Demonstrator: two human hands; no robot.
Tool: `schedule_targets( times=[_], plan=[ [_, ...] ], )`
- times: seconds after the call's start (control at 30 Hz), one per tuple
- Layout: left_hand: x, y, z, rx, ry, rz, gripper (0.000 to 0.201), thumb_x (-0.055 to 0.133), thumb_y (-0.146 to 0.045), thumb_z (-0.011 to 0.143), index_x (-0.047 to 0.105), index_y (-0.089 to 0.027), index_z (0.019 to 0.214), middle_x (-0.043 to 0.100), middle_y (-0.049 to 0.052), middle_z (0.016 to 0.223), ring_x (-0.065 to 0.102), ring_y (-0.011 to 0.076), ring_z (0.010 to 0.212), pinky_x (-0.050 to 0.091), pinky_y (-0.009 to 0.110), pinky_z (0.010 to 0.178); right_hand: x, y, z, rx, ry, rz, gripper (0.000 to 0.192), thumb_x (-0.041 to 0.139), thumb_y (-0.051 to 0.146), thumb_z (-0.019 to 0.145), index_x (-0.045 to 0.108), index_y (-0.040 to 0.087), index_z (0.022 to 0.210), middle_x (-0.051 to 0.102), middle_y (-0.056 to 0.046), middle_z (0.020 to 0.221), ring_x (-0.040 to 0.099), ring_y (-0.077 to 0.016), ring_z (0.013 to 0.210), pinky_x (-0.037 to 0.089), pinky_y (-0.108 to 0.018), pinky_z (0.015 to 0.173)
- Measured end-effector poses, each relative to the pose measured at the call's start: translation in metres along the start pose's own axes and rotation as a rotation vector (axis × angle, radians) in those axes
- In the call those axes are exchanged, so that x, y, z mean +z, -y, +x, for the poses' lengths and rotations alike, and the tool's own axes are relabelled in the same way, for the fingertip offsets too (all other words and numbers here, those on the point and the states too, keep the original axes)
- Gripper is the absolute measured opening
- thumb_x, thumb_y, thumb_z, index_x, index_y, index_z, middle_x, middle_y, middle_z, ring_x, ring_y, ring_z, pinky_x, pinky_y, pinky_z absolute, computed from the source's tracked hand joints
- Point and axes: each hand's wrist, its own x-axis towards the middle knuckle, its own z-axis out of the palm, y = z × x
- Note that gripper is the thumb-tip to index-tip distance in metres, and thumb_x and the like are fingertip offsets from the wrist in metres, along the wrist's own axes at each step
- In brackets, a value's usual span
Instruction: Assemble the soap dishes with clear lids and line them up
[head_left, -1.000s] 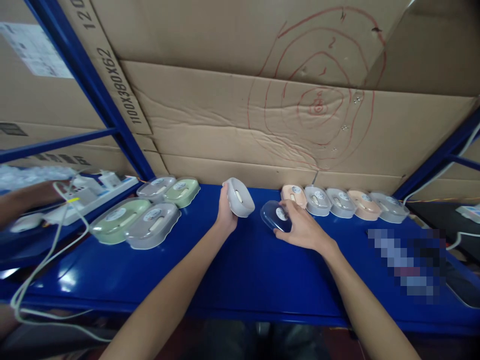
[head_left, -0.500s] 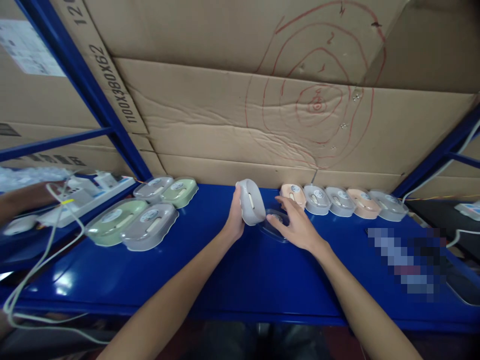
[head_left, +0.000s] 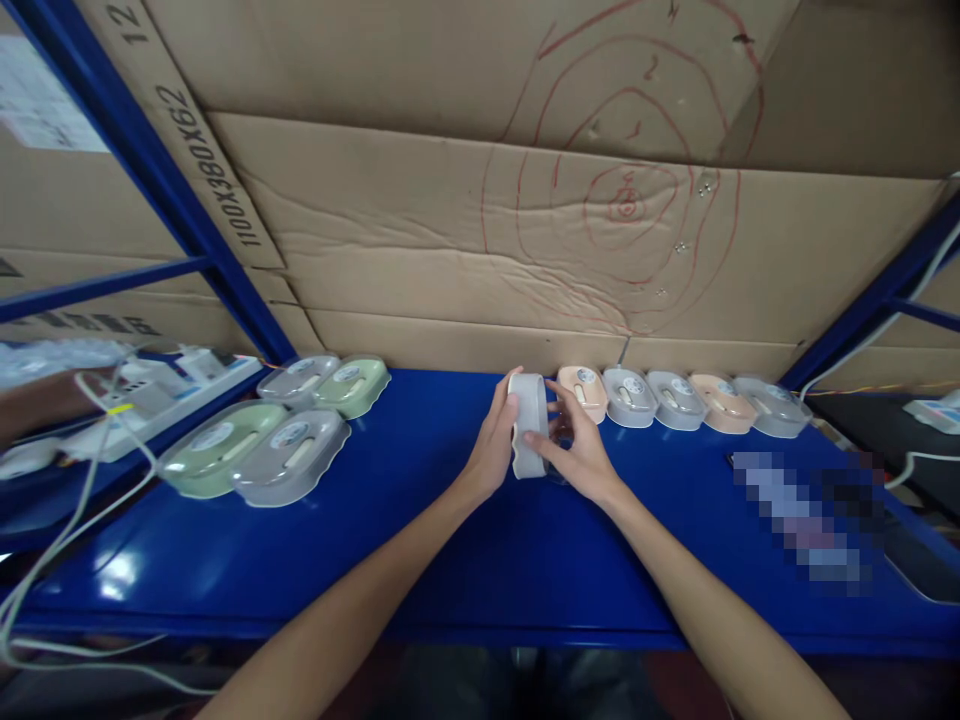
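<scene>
Mid-frame, we grasp a tipped grey box (head_left: pixel 531 425) with our left hand (head_left: pixel 492 442); our right hand (head_left: pixel 583 450) touches it, whether gripping we cannot tell.

My left forearm (head_left: pixel 375 575) and right forearm (head_left: pixel 697 580): both uncovered, slim, smooth, narrowing to bare wrists. Left hand (head_left: pixel 491 445) bare, right hand (head_left: pixel 585 455) bare, slender fingers on both. Skin runs uncovered from fingertips down to where the view cuts off. Upper arms out of shot, so can't tell sleeves. At bottom centre, what look like my trousers (head_left: pixel 450 690): dark, greyish, too dim and blurred for seams or pattern.
</scene>
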Motion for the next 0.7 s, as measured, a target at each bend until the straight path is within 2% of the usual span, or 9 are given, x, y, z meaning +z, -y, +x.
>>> schedule_targets(
  times=[0.1, 0.2, 0.33, 0.43, 0.57, 0.7],
  plan=[
    [-0.002, 0.002, 0.004, -0.018, -0.026, 0.023, 0.061, 0.065, -0.070, 0.104, 0.064, -0.033, 0.152, 0.072, 0.008, 0.145, 0.068, 0.0317, 0.133, 0.054, 0.043, 0.112, 0.001, -0.002, 0.001, 0.032, 0.002, 0.070, 0.081, 0.082, 0.058, 0.086, 0.055, 0.027, 0.156, 0.073, -0.009, 0.122, 0.065, -0.0209, 0.081, 0.060, -0.043, 0.081],
    [-0.002, 0.002, 0.006, 0.000, -0.014, 0.035, 0.056, 0.067, -0.066, 0.104, 0.068, -0.031, 0.147, 0.070, 0.008, 0.150, 0.065, 0.0316, 0.138, 0.051, 0.043, 0.116, 0.001, -0.002, 0.001, 0.010, -0.024, 0.042, 0.083, 0.085, 0.058, 0.083, 0.057, 0.026, 0.155, 0.073, -0.008, 0.118, 0.063, -0.0205, 0.080, 0.059, -0.041, 0.079],
    [0.000, -0.005, 0.005, -0.050, -0.002, -0.051, 0.053, 0.073, -0.063, 0.100, 0.071, -0.030, 0.142, 0.070, 0.009, 0.150, 0.064, 0.0338, 0.139, 0.053, 0.045, 0.115, 0.001, -0.004, 0.001, -0.013, -0.068, 0.000, 0.080, 0.083, 0.059, 0.086, 0.058, 0.027, 0.155, 0.072, -0.008, 0.115, 0.062, -0.0201, 0.077, 0.059, -0.042, 0.078],
    [0.002, -0.012, 0.002, -0.018, 0.024, 0.026, 0.050, 0.076, -0.057, 0.099, 0.073, -0.029, 0.140, 0.072, 0.009, 0.146, 0.065, 0.0332, 0.137, 0.050, 0.043, 0.116, 0.000, -0.006, 0.001, -0.022, -0.074, -0.004, 0.078, 0.082, 0.060, 0.088, 0.059, 0.027, 0.155, 0.073, -0.008, 0.116, 0.063, -0.0196, 0.076, 0.059, -0.042, 0.077],
    [0.001, -0.015, 0.000, 0.055, 0.044, 0.164, 0.053, 0.068, -0.058, 0.104, 0.069, -0.028, 0.147, 0.075, 0.008, 0.139, 0.069, 0.0310, 0.123, 0.049, 0.042, 0.113, 0.001, -0.006, 0.001, -0.023, -0.061, 0.030, 0.078, 0.084, 0.058, 0.086, 0.059, 0.028, 0.154, 0.072, -0.007, 0.116, 0.063, -0.0187, 0.075, 0.058, -0.040, 0.075],
    [-0.002, -0.011, 0.001, 0.063, 0.054, 0.235, 0.053, 0.058, -0.059, 0.109, 0.066, -0.028, 0.151, 0.079, 0.008, 0.124, 0.070, 0.0304, 0.113, 0.049, 0.043, 0.111, 0.002, -0.007, 0.001, 0.020, -0.058, 0.062, 0.077, 0.083, 0.057, 0.085, 0.060, 0.027, 0.152, 0.070, -0.005, 0.114, 0.062, -0.0171, 0.072, 0.057, -0.037, 0.071]
  ],
)
